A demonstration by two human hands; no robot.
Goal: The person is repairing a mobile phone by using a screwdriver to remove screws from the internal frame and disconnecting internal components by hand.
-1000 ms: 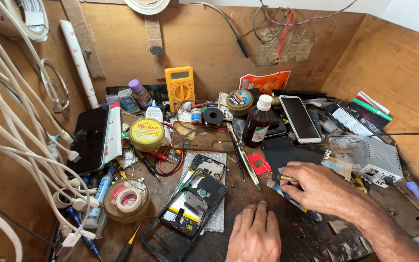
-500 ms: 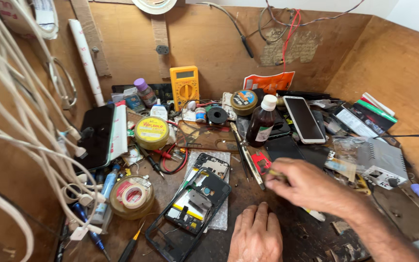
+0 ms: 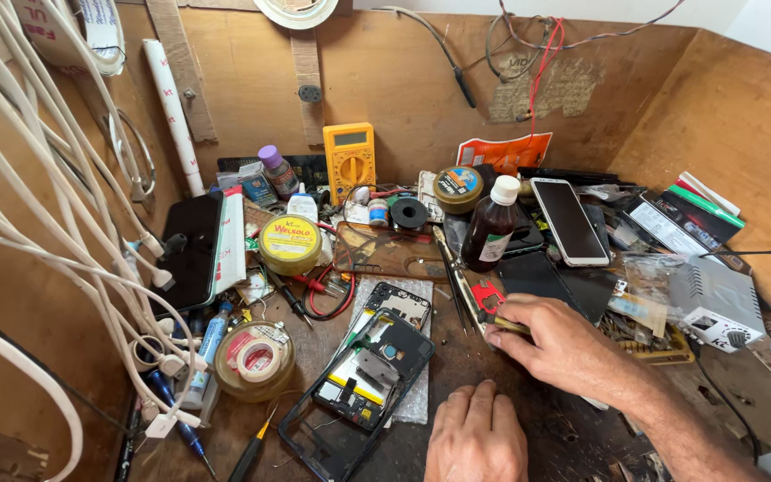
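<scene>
My right hand (image 3: 573, 350) rests on the wooden bench, its fingertips pinched on a thin yellowish tool (image 3: 512, 328) right below a small red plastic piece (image 3: 489, 297). My left hand (image 3: 476, 437) lies flat on the bench at the bottom edge and holds nothing. To its left lies an opened black phone (image 3: 369, 375) with its back off, showing the board and a yellow strip, partly on a sheet of bubble wrap (image 3: 421, 402). Long tweezers (image 3: 451, 268) lie just above the red piece.
A brown bottle with a white cap (image 3: 491, 230), a white phone (image 3: 569, 221), a yellow multimeter (image 3: 350, 161), a yellow tin (image 3: 289, 243), tape rolls (image 3: 253, 359) and screwdrivers crowd the bench. White cables (image 3: 64, 241) hang at the left. Wooden walls close in the back and right.
My right hand has slid a little left and away from me, up to the red piece. My left hand has stayed put. The view has shifted slightly.
</scene>
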